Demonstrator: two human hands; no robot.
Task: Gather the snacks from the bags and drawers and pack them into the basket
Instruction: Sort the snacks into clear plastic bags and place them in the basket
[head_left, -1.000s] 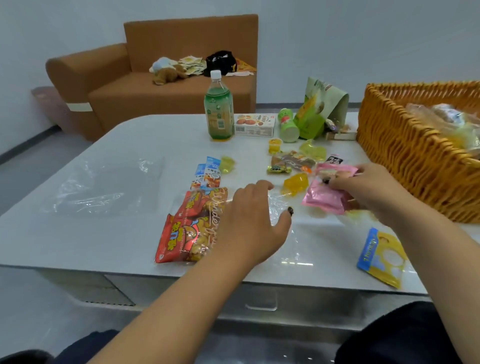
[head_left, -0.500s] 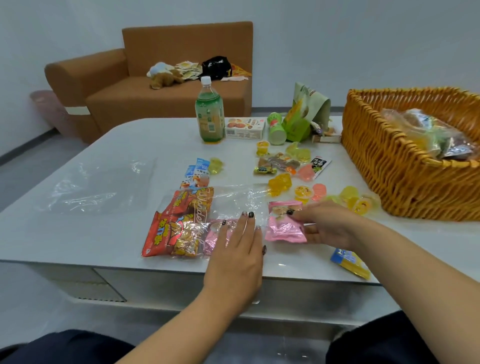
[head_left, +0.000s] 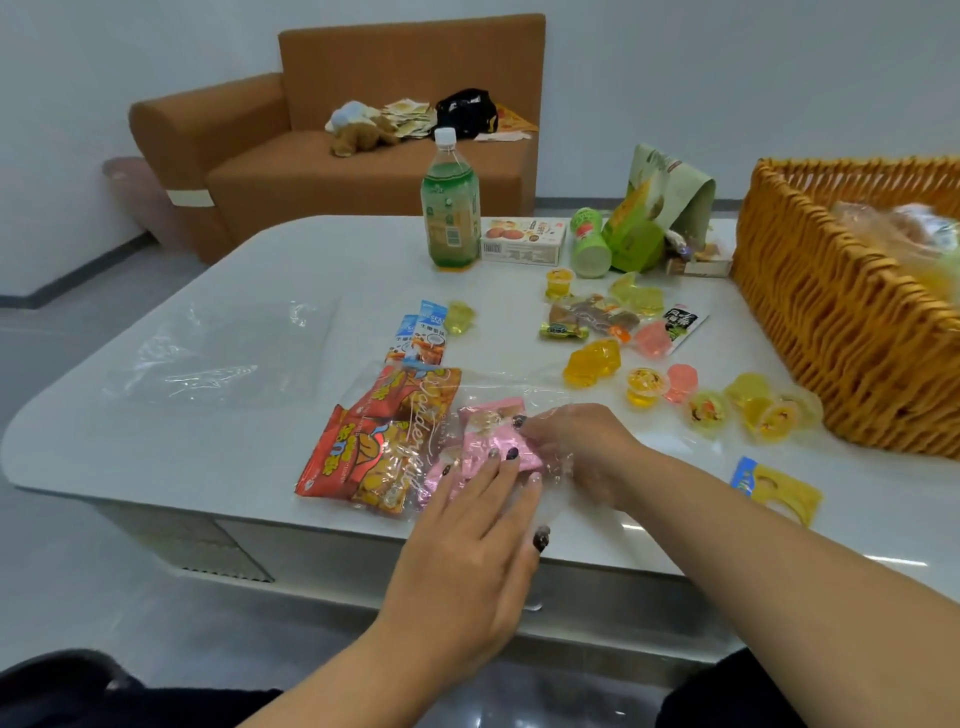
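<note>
A clear plastic bag (head_left: 519, 382) lies near the table's front edge with red snack packets (head_left: 363, 447) inside. My right hand (head_left: 582, 452) is partly inside the bag's mouth under the film, holding a pink packet (head_left: 485, 431) next to the red ones. My left hand (head_left: 467, 530) rests on the bag's near edge, fingers on top and thumb at the rim. The wicker basket (head_left: 852, 332) stands at the right with bagged snacks in it. Several jelly cups (head_left: 592, 364) are scattered between the bag and the basket.
A yellow and blue packet (head_left: 779, 491) lies by my right forearm. A second clear bag (head_left: 218, 348) lies flat at the left. A green bottle (head_left: 451, 213), a small box (head_left: 522, 241), a green can (head_left: 589, 247) and a green pouch (head_left: 654, 213) stand at the back. A brown sofa (head_left: 311, 171) is behind the table.
My right hand brought the pink packet from the middle of the table towards me and slid it into the clear bag. My left hand shifted to the bag's near edge.
</note>
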